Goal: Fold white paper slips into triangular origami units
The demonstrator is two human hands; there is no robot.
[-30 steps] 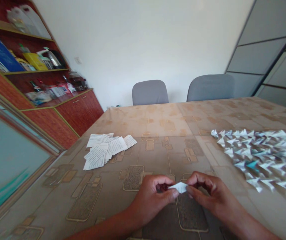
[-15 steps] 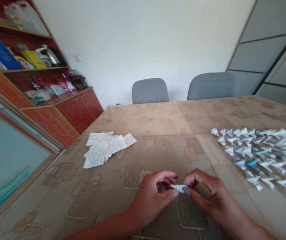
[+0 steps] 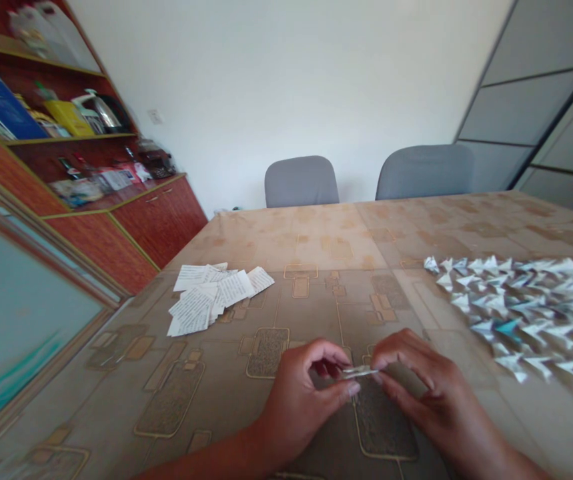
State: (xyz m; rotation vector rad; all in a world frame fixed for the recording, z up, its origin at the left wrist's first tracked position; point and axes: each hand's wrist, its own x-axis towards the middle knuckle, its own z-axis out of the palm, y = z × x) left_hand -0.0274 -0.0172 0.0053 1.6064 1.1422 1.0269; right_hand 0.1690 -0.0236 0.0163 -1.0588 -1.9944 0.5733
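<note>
My left hand [image 3: 303, 393] and my right hand [image 3: 419, 387] meet low in the middle of the view, just above the table [image 3: 316, 247]. Both pinch one small folded piece of white paper [image 3: 357, 372] between thumb and fingertips; it shows almost edge-on as a thin strip. A loose pile of printed paper slips [image 3: 213, 297] lies on the table to the left, beyond my left hand. To the right spreads a wide patch of several small folded paper triangles [image 3: 516, 313], one of them teal.
The table wears a beige patterned cloth. Two grey chairs [image 3: 301, 180] stand at its far side against a white wall. A red-brown shelf unit [image 3: 91, 167] with books and a kettle fills the left. Grey panels rise on the right.
The folded paper has been pressed flatter between my fingers and now shows edge-on. Both hands have shifted slightly up and stayed together.
</note>
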